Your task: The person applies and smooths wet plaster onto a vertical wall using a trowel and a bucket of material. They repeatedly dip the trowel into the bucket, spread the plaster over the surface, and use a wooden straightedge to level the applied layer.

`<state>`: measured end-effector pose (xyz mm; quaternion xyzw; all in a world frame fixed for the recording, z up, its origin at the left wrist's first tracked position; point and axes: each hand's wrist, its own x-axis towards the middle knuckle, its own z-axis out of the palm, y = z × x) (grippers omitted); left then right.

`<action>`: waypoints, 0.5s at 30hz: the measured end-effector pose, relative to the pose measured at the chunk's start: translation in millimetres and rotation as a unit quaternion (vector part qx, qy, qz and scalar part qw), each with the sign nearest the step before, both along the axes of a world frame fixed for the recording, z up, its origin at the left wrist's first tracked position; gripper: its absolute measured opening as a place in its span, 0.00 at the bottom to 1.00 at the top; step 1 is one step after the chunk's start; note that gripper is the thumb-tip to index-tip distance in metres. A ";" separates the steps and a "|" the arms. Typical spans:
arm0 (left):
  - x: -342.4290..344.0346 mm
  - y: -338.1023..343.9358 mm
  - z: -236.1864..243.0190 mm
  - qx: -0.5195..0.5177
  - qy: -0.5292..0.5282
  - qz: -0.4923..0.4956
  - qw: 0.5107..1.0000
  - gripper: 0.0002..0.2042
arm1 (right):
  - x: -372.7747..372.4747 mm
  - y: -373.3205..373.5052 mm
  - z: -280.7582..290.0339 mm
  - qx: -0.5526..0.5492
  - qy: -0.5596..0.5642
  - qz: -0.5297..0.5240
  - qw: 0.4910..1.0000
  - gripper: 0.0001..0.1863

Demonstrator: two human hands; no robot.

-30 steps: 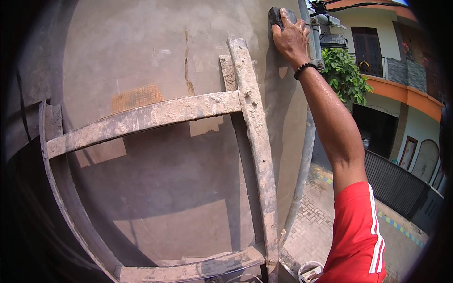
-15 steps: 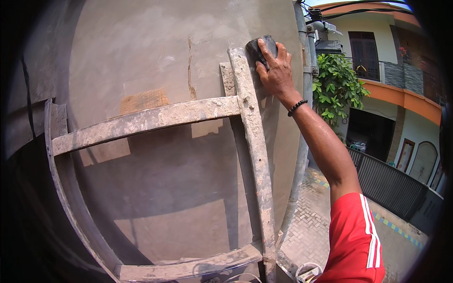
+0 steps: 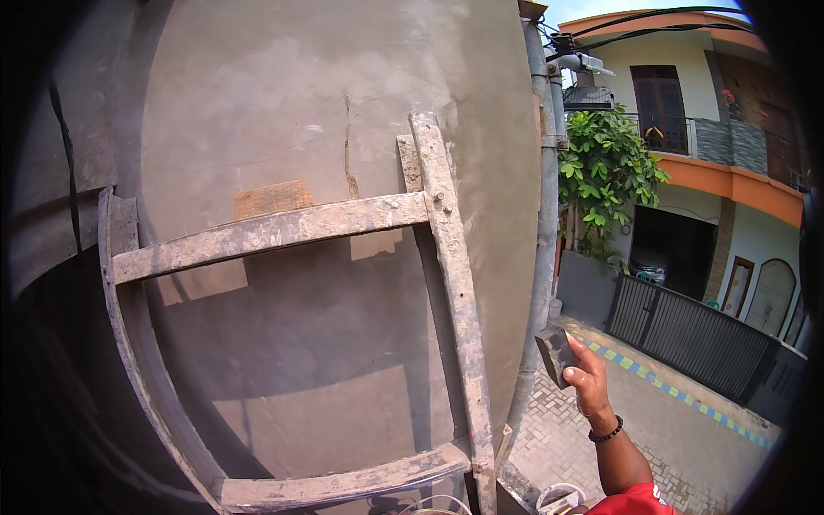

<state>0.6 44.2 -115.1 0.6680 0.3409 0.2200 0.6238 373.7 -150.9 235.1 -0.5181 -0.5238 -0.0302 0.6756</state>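
Left hand: out of sight, so I can't tell if it is holding something.
Frame [image 3: 275, 233]: on the left, in front of the wall [image 3: 309, 154], all rough and splashed with grey muck. Its right post leans a bit.
Orange patch [image 3: 273, 200]: on the wall, just above the frame's top bar.
Pipe [image 3: 547, 189]: tall and grey, at the wall's right edge.
Block [image 3: 554, 354]: dark, with flat sides, just right of the pipe in my view. I can't tell how far apart they really are. The wall is to its left.
Which way it points: its long side slants, top end to the left, bottom end to the right.
Right hand [image 3: 589, 382]: the nearer hand, the only one I see. Its thumb and fingers hold the block by its right side, so the block sticks out to the left and far side of the hand.
Bracelet [image 3: 607, 429]: black beads on the right wrist.
Sleeve [image 3: 635, 500]: red, near the bottom.
Gate [image 3: 687, 330]: dark bars, far off to the right, well apart from the block.
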 end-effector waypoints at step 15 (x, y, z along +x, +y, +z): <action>-0.9 -11.4 -47.5 -0.115 -0.106 0.015 0.988 0.20 | -195.7 74.5 -190.2 -0.561 -0.417 0.320 0.640 0.14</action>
